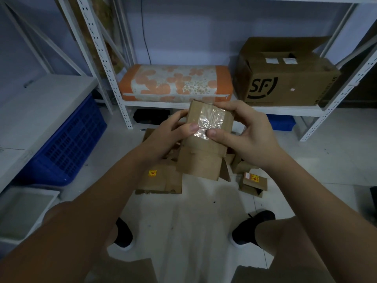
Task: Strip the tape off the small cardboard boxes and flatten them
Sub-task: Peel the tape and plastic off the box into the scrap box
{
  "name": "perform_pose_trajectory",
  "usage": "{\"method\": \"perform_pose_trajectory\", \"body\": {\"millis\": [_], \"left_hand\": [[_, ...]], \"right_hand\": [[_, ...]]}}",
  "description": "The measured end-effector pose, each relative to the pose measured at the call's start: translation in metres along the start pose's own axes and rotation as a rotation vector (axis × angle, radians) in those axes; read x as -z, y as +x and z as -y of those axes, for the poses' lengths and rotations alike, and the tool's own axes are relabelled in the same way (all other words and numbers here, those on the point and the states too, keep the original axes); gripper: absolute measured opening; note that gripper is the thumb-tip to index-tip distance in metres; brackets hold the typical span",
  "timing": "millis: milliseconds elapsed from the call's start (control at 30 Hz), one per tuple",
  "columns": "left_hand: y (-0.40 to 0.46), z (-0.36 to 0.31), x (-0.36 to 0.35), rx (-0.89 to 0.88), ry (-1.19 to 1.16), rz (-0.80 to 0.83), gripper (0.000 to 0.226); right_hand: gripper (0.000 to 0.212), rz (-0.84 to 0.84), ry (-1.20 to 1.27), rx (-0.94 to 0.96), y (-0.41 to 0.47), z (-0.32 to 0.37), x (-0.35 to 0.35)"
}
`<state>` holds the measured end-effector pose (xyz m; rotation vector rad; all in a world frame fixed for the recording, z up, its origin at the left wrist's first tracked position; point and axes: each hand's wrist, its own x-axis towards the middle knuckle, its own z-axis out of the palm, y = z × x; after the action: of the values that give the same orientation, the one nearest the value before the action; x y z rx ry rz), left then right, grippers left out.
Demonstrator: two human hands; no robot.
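Both bare forearms reach forward; the left hand and right hand grasp a small brown cardboard box above the white tiled floor, thumbs pressing its wrinkled clear tape. A large brown carton printed "SF" sits on the white metal shelf.

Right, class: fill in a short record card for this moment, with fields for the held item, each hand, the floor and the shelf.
held item: small brown cardboard box, clear crinkled tape strip on its face
left hand: grips box, thumb on tape
right hand: grips box, thumb on tape
floor: flattened brown cardboard pieces
shelf: large brown SF-printed carton, orange floral cushion
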<state>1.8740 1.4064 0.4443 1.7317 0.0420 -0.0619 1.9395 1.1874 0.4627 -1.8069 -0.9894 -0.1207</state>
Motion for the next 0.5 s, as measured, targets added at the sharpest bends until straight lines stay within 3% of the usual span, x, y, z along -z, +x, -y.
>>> {"method": "perform_pose_trajectory", "body": {"millis": [133, 267, 367, 500], "left_hand": [[-0.003, 0.002, -0.004, -0.001, 0.009, -0.005, 0.084], [-0.005, 0.004, 0.001, -0.035, -0.002, -0.040, 0.078], [-0.007, 0.004, 0.003, -0.052, 0.003, -0.041, 0.077], [-0.007, 0.004, 0.001, -0.056, -0.001, -0.038, 0.079]], "right_hand": [[0.040, -0.054, -0.051, -0.046, 0.002, 0.002, 0.000], [0.040, 0.037, -0.053, -0.058, 0.003, 0.010, 0.007], [0.057, 0.097, -0.099, 0.038, 0.001, 0.011, 0.014], [0.038, 0.130, -0.161, 0.149, 0.002, 0.015, 0.018]]}}
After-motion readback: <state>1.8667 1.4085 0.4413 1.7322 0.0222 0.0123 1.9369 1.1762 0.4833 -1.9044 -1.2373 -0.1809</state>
